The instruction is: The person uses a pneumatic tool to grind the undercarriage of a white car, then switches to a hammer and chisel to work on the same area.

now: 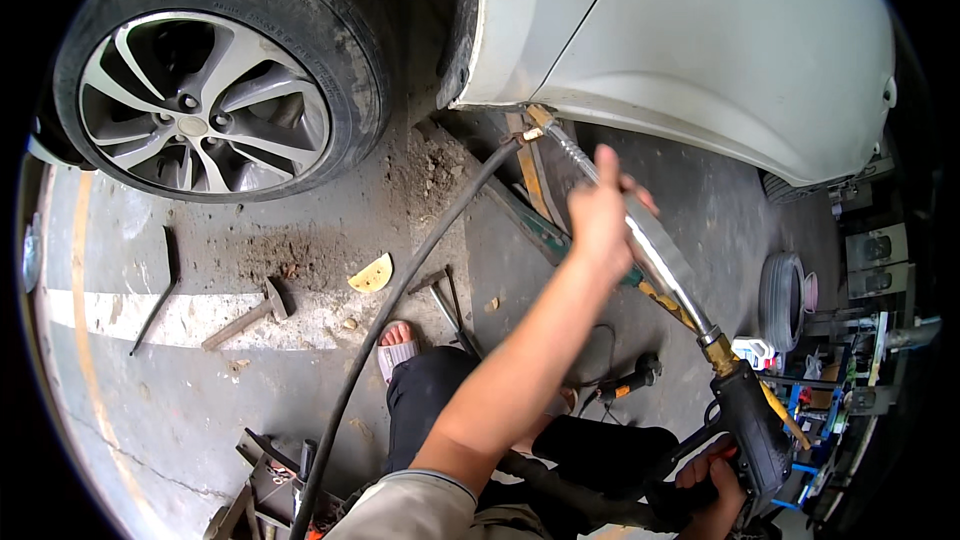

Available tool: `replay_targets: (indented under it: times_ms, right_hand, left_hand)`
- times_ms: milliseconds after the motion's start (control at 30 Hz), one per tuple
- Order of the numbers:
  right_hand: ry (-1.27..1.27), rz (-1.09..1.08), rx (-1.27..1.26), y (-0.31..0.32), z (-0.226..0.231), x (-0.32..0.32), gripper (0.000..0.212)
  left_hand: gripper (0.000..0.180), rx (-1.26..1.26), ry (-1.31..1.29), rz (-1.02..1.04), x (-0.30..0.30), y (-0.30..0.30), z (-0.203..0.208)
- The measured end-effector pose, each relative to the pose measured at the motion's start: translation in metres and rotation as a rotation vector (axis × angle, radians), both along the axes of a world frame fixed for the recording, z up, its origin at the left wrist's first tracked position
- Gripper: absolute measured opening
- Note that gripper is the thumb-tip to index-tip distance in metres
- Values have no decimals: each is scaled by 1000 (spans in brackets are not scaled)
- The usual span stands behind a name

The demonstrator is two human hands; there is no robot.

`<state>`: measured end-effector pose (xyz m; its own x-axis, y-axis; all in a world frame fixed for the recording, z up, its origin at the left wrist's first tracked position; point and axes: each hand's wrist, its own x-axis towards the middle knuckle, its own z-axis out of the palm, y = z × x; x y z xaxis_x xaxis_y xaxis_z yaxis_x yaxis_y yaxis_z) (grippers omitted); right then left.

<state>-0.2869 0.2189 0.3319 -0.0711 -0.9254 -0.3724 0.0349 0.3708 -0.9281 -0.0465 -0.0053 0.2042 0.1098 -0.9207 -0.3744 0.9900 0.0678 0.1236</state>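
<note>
I hold a pistol-grip spray gun (755,425) with a long metal lance (665,260) slanting up to the left. My right hand (715,485) is closed round the black grip at lower right. Farther up, my left hand (603,225) is on the lance, its thumb stretched out and fingers loosely round the tube, slightly blurred. At the lance's far end, a brass fitting (538,122) joins a dark hose (400,280), which runs down to the lower left. This fitting is close under the lower edge of a white car body (690,60).
A wheel (195,125) stands upper left. Below it lie a hammer (248,318), a bent bar (157,300), a second hammer (430,283) and a yellow half-round piece (372,274). A green-and-yellow jack-like frame (540,225), power tool (635,377), toolbox (265,490) and tyre (780,300) are around me.
</note>
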Motion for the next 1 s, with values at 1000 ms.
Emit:
replay_targets:
  times_ms: [1000]
  right_hand:
    - [-58,182,2,7,14,10,21]
  left_hand:
    - [25,-43,302,-81,28,-23,-25]
